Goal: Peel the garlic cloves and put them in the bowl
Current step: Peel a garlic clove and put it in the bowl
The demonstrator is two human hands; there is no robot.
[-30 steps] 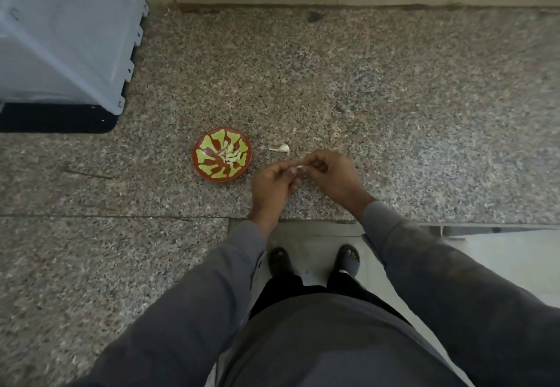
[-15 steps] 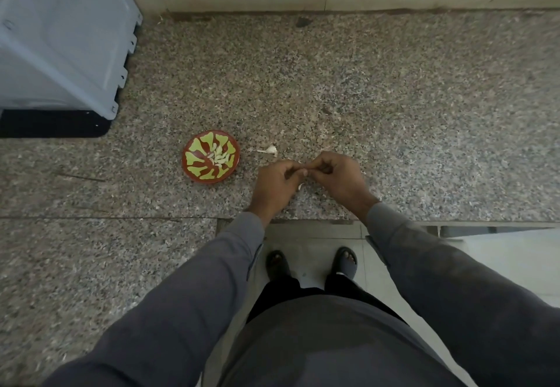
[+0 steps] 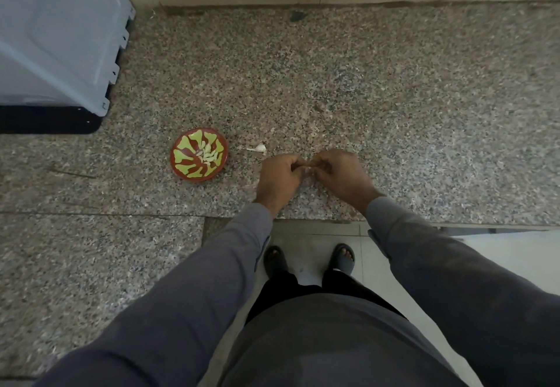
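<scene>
Several peeled cloves already lie in the red-and-green bowl on the granite counter, right of a grey crate at the far left. Just right of the bowl sits a loose garlic piece. Further right, the left hand and right hand meet fingertip to fingertip, both pinching a small clove, barely visible between them. Being so small and slippery, it could pop free while the skin is torn and drop off the near edge to the floor.
</scene>
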